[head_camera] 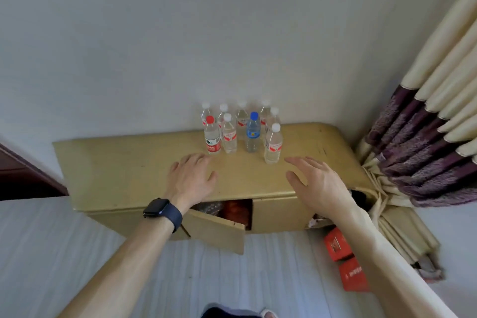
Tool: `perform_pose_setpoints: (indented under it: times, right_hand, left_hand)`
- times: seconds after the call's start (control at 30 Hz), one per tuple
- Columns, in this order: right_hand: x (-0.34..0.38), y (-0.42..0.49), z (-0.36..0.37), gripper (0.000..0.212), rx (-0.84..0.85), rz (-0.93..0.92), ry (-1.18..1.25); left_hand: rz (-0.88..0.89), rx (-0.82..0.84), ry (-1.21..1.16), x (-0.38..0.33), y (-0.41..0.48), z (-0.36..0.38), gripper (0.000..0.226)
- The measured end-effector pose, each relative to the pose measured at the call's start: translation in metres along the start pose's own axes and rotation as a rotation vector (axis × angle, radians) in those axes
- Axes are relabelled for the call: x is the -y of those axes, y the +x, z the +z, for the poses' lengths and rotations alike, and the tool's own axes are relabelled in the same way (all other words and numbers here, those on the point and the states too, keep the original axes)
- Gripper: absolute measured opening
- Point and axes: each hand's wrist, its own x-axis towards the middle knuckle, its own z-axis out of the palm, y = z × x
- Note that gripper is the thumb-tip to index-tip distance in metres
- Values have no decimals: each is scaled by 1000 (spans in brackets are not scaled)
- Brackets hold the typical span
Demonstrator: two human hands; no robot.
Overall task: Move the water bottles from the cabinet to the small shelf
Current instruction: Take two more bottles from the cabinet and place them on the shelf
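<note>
On cabinet [129, 162] — nine bottles [254, 131] | hands: left [192, 175], right [317, 181] — empty

Bare cabinet top [116, 162] lies open left of the water bottles [240, 131], which crowd the wall; the curtain [423, 152] presses against its right end.

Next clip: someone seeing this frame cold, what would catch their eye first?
Probably the cluster of water bottles standing upright at the back of the cabinet top, mostly white-capped, with one red cap and one blue cap in front. Next, the two open, empty hands reaching toward them: the left hand, with a dark watch on its wrist, and the right hand.
</note>
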Motion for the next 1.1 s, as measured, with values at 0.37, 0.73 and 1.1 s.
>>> perform_pose_setpoints:
  times: [0.37,0.73,1.1]
  right_hand:
    - [-27,154,43,51,177,187,15]
    - [-45,258,100,67,288,514,-5]
    - [-61,270,144,50,185,540,-48]
  left_hand:
    - [40,105,-186,15,187,23,57]
    - [215,337,48,25,340,68,50]
    - [344,326,240,32,347,83,37]
